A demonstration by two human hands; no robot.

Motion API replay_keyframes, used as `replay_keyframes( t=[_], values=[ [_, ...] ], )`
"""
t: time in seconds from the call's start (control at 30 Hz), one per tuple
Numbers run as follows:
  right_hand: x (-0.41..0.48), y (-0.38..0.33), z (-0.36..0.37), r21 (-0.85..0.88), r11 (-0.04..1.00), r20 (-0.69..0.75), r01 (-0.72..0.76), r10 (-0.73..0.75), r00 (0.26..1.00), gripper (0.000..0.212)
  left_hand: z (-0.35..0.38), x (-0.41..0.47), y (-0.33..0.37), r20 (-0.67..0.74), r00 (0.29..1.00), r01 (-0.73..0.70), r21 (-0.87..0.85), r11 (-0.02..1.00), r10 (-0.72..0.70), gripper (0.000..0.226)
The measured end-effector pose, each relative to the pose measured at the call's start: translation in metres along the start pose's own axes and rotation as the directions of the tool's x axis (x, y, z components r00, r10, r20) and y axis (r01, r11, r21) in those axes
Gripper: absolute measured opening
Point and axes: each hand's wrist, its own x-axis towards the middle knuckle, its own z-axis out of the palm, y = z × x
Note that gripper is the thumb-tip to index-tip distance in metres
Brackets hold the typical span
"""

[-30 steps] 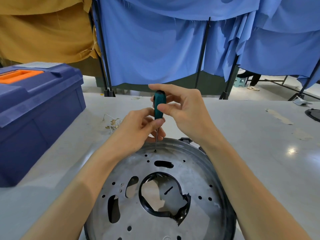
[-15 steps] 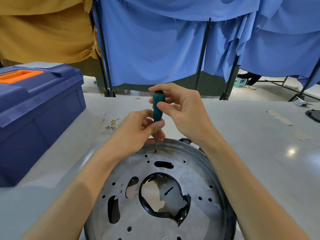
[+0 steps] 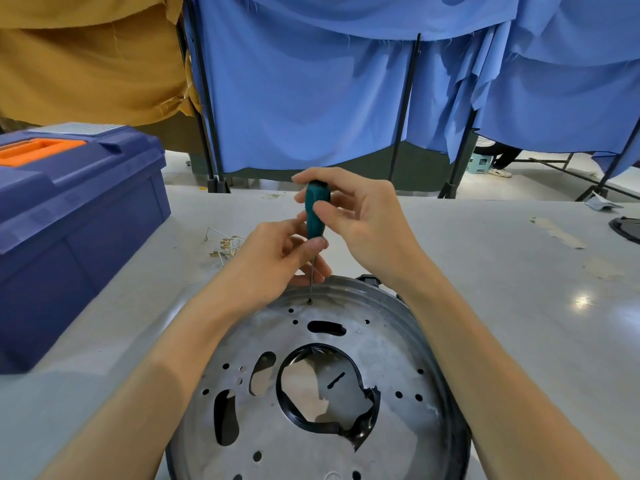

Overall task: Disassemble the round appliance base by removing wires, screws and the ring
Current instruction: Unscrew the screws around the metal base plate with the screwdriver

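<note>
Base (image 3: 346,393), round pressed metal, flat on table (image 3: 502,306) beneath both forearms; likely stiff, light, sharp at cut-outs, best gripped by outer rim. Screwdriver (image 3: 316,213) upright on far-edge screw (image 3: 310,301): right hand (image 3: 367,223) fingers pinching handle, left hand (image 3: 277,261) fingertips pinched around shaft.

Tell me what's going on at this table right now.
A person is unscrewing a round grey metal appliance base lying flat on the grey table. The right hand grips the teal handle of a thin screwdriver held upright, its tip set in a screw near the base's far edge. The left hand steadies the shaft. A bundle of loose wires lies beyond, beside a blue plastic toolbox.
</note>
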Motion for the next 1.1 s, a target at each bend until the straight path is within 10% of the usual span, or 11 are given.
replay_keyframes(
  t=[0.17,0.37,0.6,0.83,1.1],
  values=[
    [0.0003,-0.0019,0.0030,-0.069,0.998,-0.025,0.013,-0.015,1.000,0.028,0.0016,-0.0010,0.0013,-0.052,0.998,0.021,0.009,1.000,-0.021,0.056],
    [0.0018,-0.0017,-0.0015,-0.025,1.000,-0.039,-0.005,0.004,0.999,0.040,0.0008,-0.0011,-0.0001,0.002,0.999,-0.041,0.004,0.999,0.041,0.014],
    [-0.0004,-0.0022,0.0042,-0.044,0.999,0.033,0.021,-0.020,0.999,0.024,0.0012,-0.0002,-0.0016,-0.048,0.999,-0.009,0.010,1.000,0.010,0.051],
    [0.0015,0.0012,-0.0023,-0.079,0.997,-0.058,0.014,-0.019,0.998,0.035,0.0001,-0.0001,-0.0018,0.014,1.000,-0.024,-0.013,1.000,0.024,0.017],
    [0.0019,0.0030,0.0025,-0.077,0.997,-0.043,0.028,-0.032,0.999,0.029,0.0003,-0.0007,-0.0011,-0.055,0.998,0.023,-0.046,0.999,-0.026,0.031]
  ],
)
